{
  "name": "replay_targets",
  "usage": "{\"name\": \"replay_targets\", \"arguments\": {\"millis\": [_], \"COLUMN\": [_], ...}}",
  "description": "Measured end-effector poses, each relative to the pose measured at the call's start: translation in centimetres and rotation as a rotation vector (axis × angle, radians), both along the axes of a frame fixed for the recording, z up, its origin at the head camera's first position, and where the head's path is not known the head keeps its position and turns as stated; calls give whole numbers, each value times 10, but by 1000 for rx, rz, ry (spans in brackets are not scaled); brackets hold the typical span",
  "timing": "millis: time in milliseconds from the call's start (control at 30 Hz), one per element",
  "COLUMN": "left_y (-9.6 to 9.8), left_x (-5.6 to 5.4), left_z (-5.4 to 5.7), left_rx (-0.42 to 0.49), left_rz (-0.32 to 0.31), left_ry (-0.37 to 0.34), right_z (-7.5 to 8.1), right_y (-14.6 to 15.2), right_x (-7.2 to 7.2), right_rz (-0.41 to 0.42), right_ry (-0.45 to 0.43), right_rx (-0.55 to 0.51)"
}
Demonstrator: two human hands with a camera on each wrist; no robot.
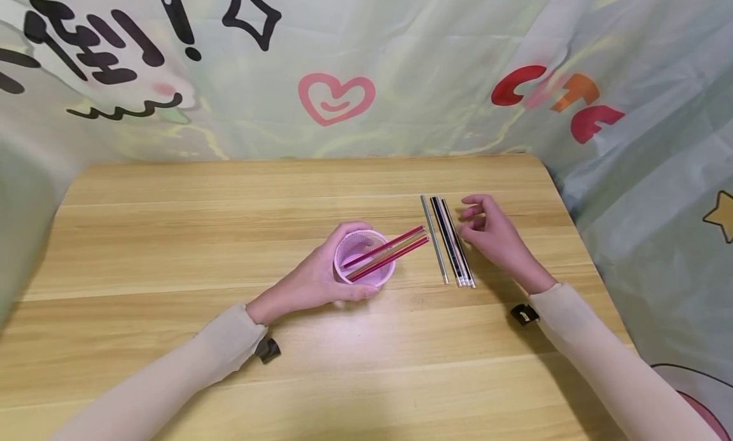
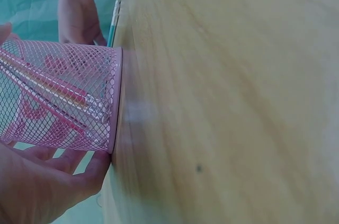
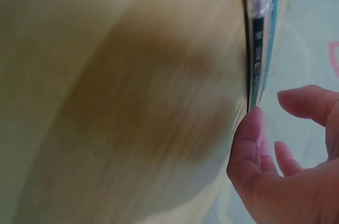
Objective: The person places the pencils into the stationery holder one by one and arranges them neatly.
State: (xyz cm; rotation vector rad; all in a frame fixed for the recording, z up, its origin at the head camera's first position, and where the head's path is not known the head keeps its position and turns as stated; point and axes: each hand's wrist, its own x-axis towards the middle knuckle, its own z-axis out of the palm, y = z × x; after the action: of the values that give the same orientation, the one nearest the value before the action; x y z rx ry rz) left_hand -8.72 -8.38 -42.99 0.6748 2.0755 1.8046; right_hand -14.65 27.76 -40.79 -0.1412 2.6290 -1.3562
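Observation:
My left hand [image 1: 312,275] grips a pink mesh pen cup [image 1: 361,240] around its side, fingers and thumb curled about it. The cup stands upright on the table in the head view. Red and gold pencils [image 1: 389,259] lean out of it to the right; the left wrist view shows their lower ends through the mesh. Right of the cup lie a grey-blue pencil [image 1: 434,239] and a close row of dark and pale pencils [image 1: 446,240]. Beside that row hovers my right hand [image 1: 498,234], fingers loosely bent and holding nothing. A black pencil [image 3: 258,44] with a white eraser end lies near its fingertips.
The wooden table [image 1: 200,237] has rounded far corners. A pale printed curtain [image 1: 435,65] hangs behind it and along its sides. Each sleeve has a black strap piece [image 1: 267,350] at the cuff.

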Motion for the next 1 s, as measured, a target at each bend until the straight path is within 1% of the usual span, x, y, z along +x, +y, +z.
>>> {"name": "replay_targets", "arguments": {"millis": [133,233,467,733,1000], "left_y": [0,0,-1,-2,-2], "left_x": [0,0,0,1,1], "left_z": [0,0,0,2,2], "left_rx": [-2,0,-11,-24,-21], "left_rz": [-1,-5,-1,0,1], "left_ry": [-1,3,10,10,6], "right_z": [-3,-5,-6,-3,6], "right_y": [1,2,0,-2,-1], "right_x": [-4,-5,-8,-9,-11], "right_rz": [15,19,20,36,70], "right_ry": [-3,5,2,-21,-41], "right_rx": [70,103,139,210,355]}}
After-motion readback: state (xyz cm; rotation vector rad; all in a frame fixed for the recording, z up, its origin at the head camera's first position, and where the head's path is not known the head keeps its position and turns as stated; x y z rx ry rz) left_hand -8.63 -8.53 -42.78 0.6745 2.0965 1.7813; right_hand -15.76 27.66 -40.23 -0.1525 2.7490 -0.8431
